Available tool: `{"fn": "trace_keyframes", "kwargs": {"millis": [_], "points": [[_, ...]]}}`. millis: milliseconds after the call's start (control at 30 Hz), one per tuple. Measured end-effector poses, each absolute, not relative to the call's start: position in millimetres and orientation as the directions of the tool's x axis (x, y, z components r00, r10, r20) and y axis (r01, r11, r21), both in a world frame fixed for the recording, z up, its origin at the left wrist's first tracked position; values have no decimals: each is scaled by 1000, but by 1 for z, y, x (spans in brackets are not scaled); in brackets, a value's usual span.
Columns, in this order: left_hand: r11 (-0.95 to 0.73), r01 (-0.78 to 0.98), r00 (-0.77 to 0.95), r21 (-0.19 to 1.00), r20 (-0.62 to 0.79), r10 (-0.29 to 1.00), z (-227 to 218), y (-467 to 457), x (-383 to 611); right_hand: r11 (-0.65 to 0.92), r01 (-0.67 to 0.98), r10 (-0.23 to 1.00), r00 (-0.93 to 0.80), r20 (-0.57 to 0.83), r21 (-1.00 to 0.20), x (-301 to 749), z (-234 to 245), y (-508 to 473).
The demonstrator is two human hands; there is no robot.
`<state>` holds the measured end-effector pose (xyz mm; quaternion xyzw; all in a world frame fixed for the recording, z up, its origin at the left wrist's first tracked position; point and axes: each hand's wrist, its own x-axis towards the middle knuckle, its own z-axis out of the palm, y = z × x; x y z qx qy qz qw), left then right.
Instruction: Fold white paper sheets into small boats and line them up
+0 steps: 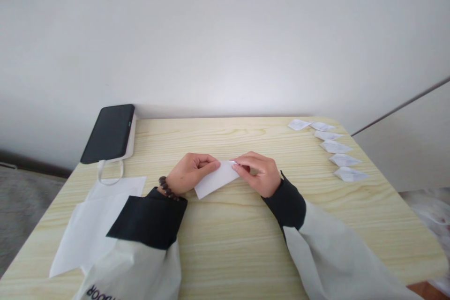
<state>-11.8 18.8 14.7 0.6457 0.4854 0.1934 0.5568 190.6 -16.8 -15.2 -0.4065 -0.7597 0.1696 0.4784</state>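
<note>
Between my hands is a folded white sheet of paper (215,182), its lower left corner tilted toward me. My left hand (192,172) pinches its upper edge between thumb and fingers, and a dark bead bracelet circles that wrist. At the paper's right end, my right hand (259,172) is closed in a pinch on the upper corner. The fingers of both hands partly cover the paper's top edge.
Several folded white paper pieces (339,159) line the table's right side. Loose white sheets (94,225) lie at the left, partly under my left sleeve. A black tablet-like device (109,133) rests on a white box in the back left corner. A wall (225,47) borders the wooden table (242,253).
</note>
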Motion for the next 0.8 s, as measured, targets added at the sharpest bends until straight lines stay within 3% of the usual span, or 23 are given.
{"fn": "trace_keyframes", "kwargs": {"millis": [267,533,800], "points": [[81,416,506,906,-304,807,15,21,-18,768,377,640,-415,646,-518,191,-18,-18],[108,418,544,902,-344,765,19,20,-20,709,483,686,-299,663,-515,190,-16,-23],[143,412,486,900,-350,801,15,22,-20,784,374,620,-435,653,-495,191,-17,-20]]}}
